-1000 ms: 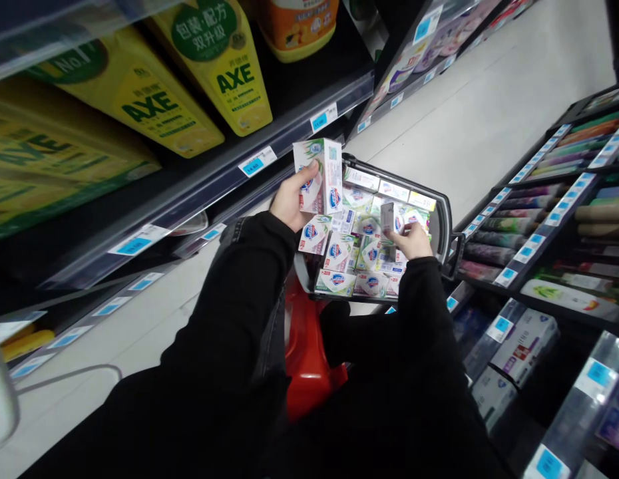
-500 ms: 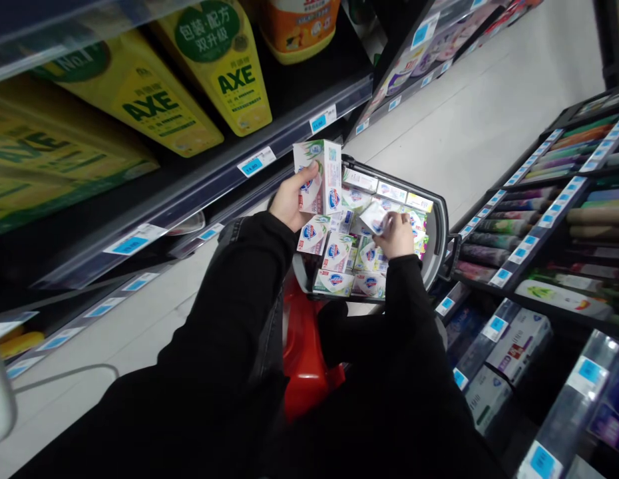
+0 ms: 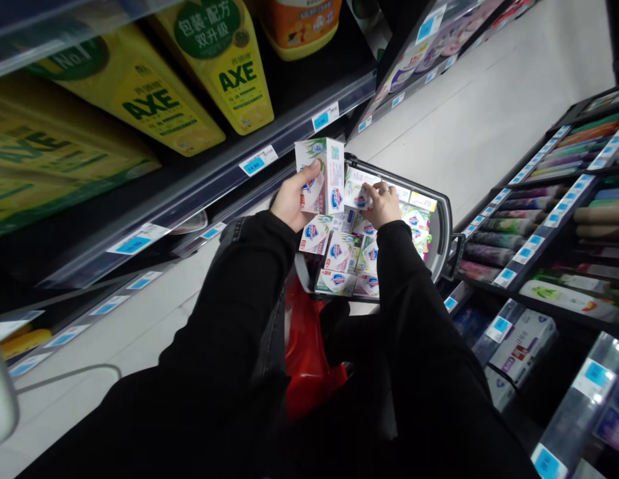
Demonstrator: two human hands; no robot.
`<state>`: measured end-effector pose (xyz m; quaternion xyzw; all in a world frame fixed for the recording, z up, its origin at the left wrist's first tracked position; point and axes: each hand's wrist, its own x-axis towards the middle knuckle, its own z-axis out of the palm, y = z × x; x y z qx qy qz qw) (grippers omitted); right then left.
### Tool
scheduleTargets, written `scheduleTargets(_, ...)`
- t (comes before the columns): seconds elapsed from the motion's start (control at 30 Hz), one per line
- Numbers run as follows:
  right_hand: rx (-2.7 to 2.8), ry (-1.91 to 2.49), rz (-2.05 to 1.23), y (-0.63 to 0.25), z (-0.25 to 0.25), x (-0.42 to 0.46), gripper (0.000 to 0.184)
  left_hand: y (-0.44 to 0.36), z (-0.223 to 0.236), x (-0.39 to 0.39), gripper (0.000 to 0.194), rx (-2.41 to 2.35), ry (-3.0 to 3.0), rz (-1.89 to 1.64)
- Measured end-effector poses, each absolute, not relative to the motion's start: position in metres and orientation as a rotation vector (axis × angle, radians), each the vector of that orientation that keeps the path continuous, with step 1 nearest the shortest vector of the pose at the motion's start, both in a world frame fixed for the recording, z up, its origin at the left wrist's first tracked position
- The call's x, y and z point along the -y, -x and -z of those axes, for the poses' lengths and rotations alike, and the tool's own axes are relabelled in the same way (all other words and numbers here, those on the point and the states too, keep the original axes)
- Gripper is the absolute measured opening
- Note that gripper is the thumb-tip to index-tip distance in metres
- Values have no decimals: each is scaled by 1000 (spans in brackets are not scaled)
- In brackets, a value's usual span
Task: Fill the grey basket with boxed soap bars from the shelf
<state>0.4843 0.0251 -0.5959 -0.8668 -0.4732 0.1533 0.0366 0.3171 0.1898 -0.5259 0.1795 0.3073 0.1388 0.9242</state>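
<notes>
My left hand [image 3: 292, 201] is closed around a white soap box [image 3: 335, 163] with green leaf and blue-red logo prints, tilted above the left edge of a basket [image 3: 442, 229]. The thumb lies across the box's printed face. Beside it, my right hand [image 3: 384, 206] pinches another soap box [image 3: 358, 191] near the basket's far-left corner; the fingers and palm cover part of this box. Several similar soap boxes [image 3: 339, 253] fill the basket, some lying flat and some tilted. My right hand and sleeve hide some of them.
A shelf with yellow AXE bottles [image 3: 154, 100] and an orange-labelled bottle [image 3: 304, 26] rises at the left. Price-tagged racks [image 3: 544, 219] stand close on the right. A red plastic object [image 3: 309, 352] is below the basket, and pale floor [image 3: 439, 126] runs beyond it.
My right hand has moved left and away from me with its soap box, to beside the left hand's box. The left hand keeps its hold, nearly still.
</notes>
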Motion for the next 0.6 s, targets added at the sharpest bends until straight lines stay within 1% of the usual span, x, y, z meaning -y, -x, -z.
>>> scheduleTargets(0.23,1431,2635,-488,-483,595,-24,70,-318,527,-189,30,-587,-383,-297)
scheduleTargets(0.4,1379,2612,-469,-481,601,-21,67,-319,527,-186,31,-633,-448,-311)
scheduleTargets(0.6,1133,2576,-481,-476,599,-16,69,-319,525,-186,28,-622,-452,-289)
